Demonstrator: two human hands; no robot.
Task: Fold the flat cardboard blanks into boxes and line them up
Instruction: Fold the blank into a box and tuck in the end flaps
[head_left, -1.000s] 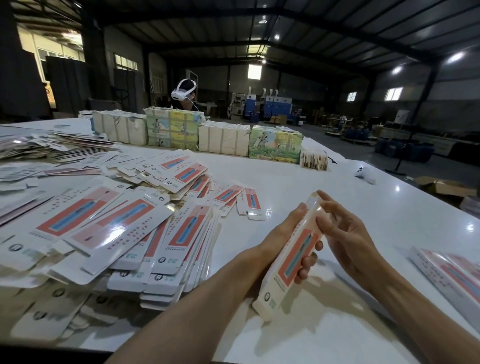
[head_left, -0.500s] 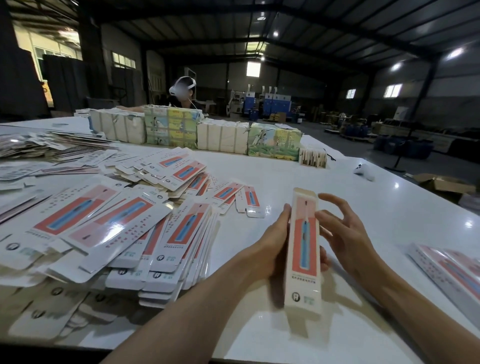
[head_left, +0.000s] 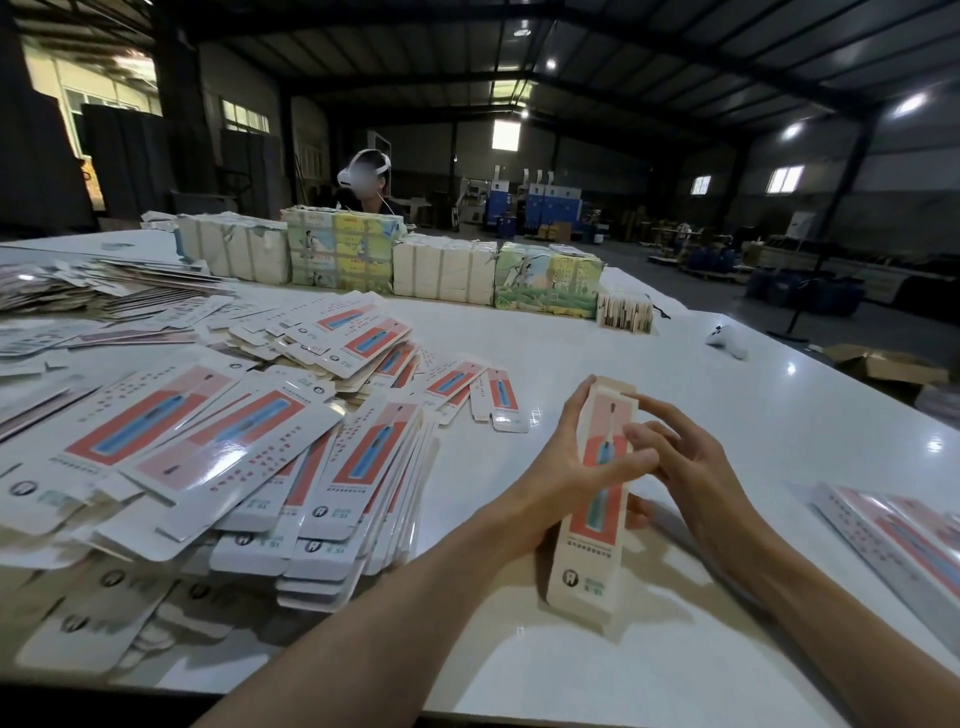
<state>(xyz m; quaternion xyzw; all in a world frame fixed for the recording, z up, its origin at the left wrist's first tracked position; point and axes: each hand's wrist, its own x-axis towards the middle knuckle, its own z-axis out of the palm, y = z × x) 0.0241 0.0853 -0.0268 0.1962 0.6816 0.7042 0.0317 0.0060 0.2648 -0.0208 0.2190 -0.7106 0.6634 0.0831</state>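
The left hand (head_left: 561, 467) grips a long, narrow folded box (head_left: 587, 545). Its thumb lies across the printed front, its forefinger runs up the box's left side, and a fingertip shows from behind on the right. The box stands tilted a little, its top leaning away and to the right. Its lower end is close over the counter (head_left: 727, 415), not far from the near edge and right of the middle; whether that end touches the surface cannot be told.

The right hand (head_left: 691, 467) holds nothing. Its forefinger reaches out to the box's upper right edge near the top flap, and the other fingers are loosely bent just beside the left thumb.

A wide, untidy heap of flat blanks (head_left: 234, 441) covers the left part of the counter, from the near edge towards the far one, and a few single blanks lie at its right fringe. By the right edge lie folded boxes (head_left: 909, 545) side by side, cut off by the frame.

Along the far edge stand wrapped bundles (head_left: 441, 270), some white and some with coloured print, with a small stack of cards (head_left: 623, 312) at their right end. A small white object (head_left: 727, 340) lies near the far right corner. Behind the bundles sits another person (head_left: 363, 208) wearing a white headset.
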